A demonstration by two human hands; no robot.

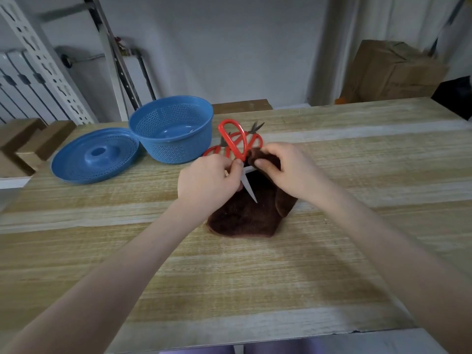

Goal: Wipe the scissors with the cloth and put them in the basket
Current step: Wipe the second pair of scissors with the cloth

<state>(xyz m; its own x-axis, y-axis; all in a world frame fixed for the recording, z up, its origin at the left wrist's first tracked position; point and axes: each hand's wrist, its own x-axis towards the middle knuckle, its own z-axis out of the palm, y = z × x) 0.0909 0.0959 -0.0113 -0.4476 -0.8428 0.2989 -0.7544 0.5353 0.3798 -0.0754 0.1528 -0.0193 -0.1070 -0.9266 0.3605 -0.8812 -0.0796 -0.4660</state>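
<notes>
The red-handled scissors (238,152) are being held above the brown cloth (242,215), near the middle of the worktop (229,277). Their handle loop is pointing to 12 o'clock and the pale blade is pointing down to 5 o'clock. The left hand (207,178) is gripping them at the base of the handle, its fingers (238,163) curling tight round it. At 3 o'clock of the scissors, the right hand (288,167) is pinching a raised fold of the cloth just beside the pivot; contact with the blade cannot be confirmed. The rest of the cloth is lying on the worktop. Further red-handled pairs (255,139) are lying at 12 o'clock of the hands, partly hidden. The blue basket (176,146) is standing at 10 o'clock of the scissors. Its lid (76,164) is lying just beside it at 9 o'clock.
</notes>
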